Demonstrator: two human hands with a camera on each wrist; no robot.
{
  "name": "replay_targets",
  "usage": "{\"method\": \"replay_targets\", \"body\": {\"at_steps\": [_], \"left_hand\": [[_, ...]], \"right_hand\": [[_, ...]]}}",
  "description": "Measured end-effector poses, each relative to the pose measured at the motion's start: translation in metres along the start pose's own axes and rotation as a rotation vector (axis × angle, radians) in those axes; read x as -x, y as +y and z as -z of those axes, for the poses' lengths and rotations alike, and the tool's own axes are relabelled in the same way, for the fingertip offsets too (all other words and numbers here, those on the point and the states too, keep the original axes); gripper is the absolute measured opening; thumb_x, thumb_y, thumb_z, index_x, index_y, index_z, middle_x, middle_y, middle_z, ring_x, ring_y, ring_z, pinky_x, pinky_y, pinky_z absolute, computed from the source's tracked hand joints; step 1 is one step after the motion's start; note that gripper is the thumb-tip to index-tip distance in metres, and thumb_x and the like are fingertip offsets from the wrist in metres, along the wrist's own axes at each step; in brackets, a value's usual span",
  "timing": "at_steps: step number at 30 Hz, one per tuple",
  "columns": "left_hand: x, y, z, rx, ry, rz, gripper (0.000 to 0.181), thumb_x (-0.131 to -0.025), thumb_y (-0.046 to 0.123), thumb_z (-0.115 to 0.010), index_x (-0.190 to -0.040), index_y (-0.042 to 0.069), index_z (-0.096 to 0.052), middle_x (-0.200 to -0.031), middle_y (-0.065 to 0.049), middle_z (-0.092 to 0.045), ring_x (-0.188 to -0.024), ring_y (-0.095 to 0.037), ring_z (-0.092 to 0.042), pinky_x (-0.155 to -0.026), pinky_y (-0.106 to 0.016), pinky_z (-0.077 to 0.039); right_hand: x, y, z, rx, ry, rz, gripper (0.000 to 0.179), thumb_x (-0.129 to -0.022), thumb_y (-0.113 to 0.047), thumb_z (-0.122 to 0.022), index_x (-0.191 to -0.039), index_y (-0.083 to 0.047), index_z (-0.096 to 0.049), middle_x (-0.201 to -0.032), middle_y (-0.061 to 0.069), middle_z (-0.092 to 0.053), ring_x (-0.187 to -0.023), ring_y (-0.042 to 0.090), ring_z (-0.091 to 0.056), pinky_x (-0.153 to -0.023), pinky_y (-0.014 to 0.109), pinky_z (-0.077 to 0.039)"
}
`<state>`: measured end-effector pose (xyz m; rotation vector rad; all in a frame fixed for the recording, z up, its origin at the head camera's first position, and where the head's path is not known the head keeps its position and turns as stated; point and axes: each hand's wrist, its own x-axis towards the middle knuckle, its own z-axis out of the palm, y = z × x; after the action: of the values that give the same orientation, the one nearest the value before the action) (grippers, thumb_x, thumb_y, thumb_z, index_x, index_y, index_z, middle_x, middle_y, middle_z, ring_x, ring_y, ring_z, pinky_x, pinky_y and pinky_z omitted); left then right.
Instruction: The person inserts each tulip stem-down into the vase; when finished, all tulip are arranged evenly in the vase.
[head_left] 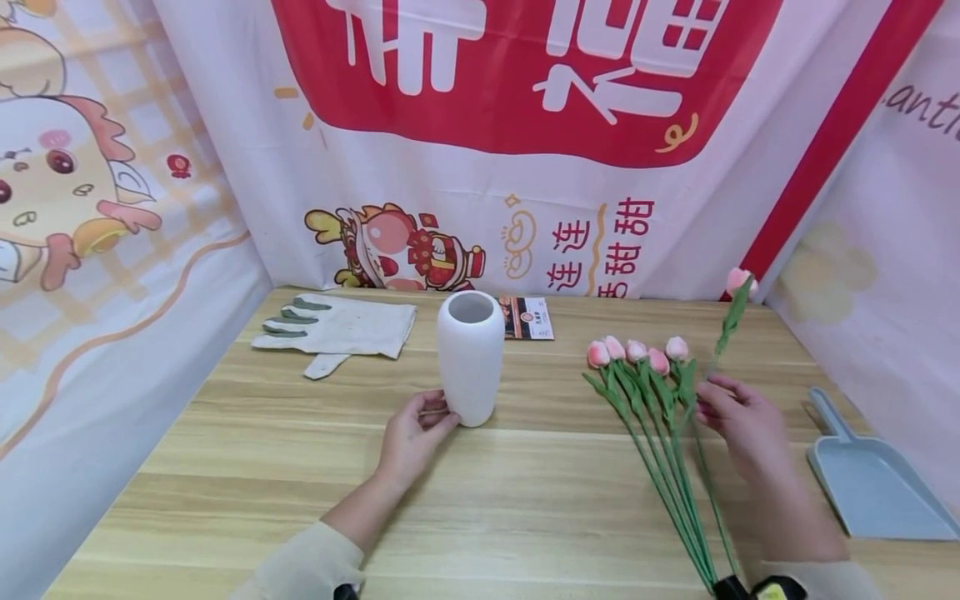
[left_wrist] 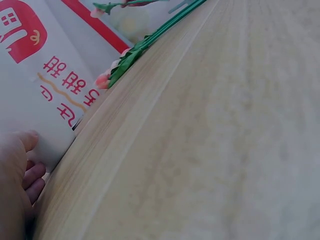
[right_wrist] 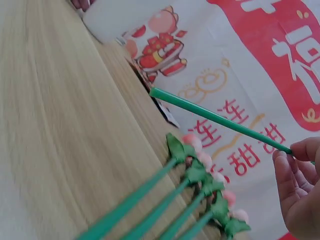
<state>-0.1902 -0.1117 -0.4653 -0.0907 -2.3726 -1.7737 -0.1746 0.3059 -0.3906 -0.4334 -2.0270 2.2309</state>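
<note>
Right hand (head_left: 738,417): thumb and fingers pinch the stem of a single tulip (head_left: 735,312), held up off the tabletop (head_left: 540,492), right of the vase (head_left: 471,367). Left hand (head_left: 416,433): fingers and thumb curled about the lower left side of that white vase, which stands upright.

Further out. Loose bundle of lying tulips (head_left: 662,398) right of the vase, between it and the right hand; pink heads away from the person, stems running nearer. Light blue dustpan (head_left: 877,479) farther right of the vase, beyond the hand. Printed card (head_left: 528,318) just behind the vase, to its right. White work glove (head_left: 352,325) with green fingertips left of and behind it. Printed cloth (head_left: 420,167) hangs behind the vase.

Hidden: card's left part, by the vase; bundle's stem ends, by a black wristband (head_left: 731,587) and the lower picture edge in the head view. Vase top cut off in the right wrist view. Whether the glove is one or a stacked pair: cannot tell.

Count: tulips six (one held, five lying); vase one; dustpan one; card one.
</note>
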Motion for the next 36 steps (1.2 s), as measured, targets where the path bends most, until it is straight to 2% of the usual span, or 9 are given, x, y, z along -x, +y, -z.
{"method": "replay_targets", "body": {"at_steps": [4,11,16,23,27,36], "left_hand": [[0.000,0.000,0.000,-0.002,0.000,0.002,0.039,-0.083,0.009,-0.077,-0.118,0.001,-0.063,-0.111,-0.019,-0.071,-0.099,-0.031,-0.071,-0.088,-0.033,-0.061],[0.001,0.000,0.000,-0.002,0.001,0.002,0.038,-0.083,0.008,-0.077,-0.118,0.001,-0.063,-0.111,-0.019,-0.071,-0.099,-0.031,-0.071,-0.088,-0.032,-0.061],[0.000,0.000,0.000,-0.031,0.003,0.000,0.037,-0.084,0.012,-0.077,-0.118,0.002,-0.064,-0.110,-0.017,-0.072,-0.098,-0.029,-0.072,-0.088,-0.034,-0.061],[-0.001,-0.001,-0.001,-0.043,0.003,0.007,0.037,-0.084,0.013,-0.077,-0.117,0.003,-0.064,-0.109,-0.016,-0.072,-0.097,-0.028,-0.072,-0.087,-0.035,-0.061],[-0.002,0.000,0.000,-0.042,0.002,0.013,0.038,-0.084,0.013,-0.077,-0.118,0.003,-0.064,-0.110,-0.015,-0.072,-0.098,-0.028,-0.072,-0.088,-0.035,-0.061],[-0.002,-0.001,0.001,-0.039,-0.005,0.003,0.037,-0.084,0.012,-0.077,-0.118,0.002,-0.063,-0.110,-0.016,-0.071,-0.097,-0.029,-0.072,-0.087,-0.034,-0.061]], "right_hand": [[-0.005,-0.005,-0.023,-0.059,0.005,0.009,0.016,-0.093,-0.011,-0.067,-0.104,-0.017,-0.057,-0.072,-0.009,-0.070,-0.067,0.003,-0.067,-0.063,0.014,-0.059],[-0.009,-0.022,-0.061,-0.038,0.040,0.022,0.017,-0.092,-0.014,-0.068,-0.105,-0.016,-0.057,-0.073,-0.013,-0.070,-0.063,0.002,-0.066,-0.061,0.014,-0.059],[-0.011,-0.035,-0.086,-0.121,0.018,0.042,0.019,-0.094,-0.008,-0.065,-0.108,-0.013,-0.053,-0.069,-0.008,-0.070,-0.061,0.002,-0.066,-0.059,0.014,-0.059],[-0.010,-0.057,-0.117,-0.172,0.006,0.071,0.020,-0.092,-0.008,-0.066,-0.107,-0.011,-0.053,-0.067,-0.004,-0.068,-0.060,0.005,-0.065,-0.060,0.017,-0.060],[-0.008,-0.070,-0.134,-0.243,-0.017,0.094,0.017,-0.092,-0.006,-0.066,-0.102,-0.011,-0.053,-0.066,-0.003,-0.067,-0.059,0.006,-0.065,-0.059,0.018,-0.060],[-0.001,-0.095,-0.162,-0.436,-0.069,0.108,0.024,-0.090,-0.004,-0.068,-0.106,-0.008,-0.051,-0.074,0.003,-0.067,-0.062,0.012,-0.067,-0.063,0.020,-0.062]]}}
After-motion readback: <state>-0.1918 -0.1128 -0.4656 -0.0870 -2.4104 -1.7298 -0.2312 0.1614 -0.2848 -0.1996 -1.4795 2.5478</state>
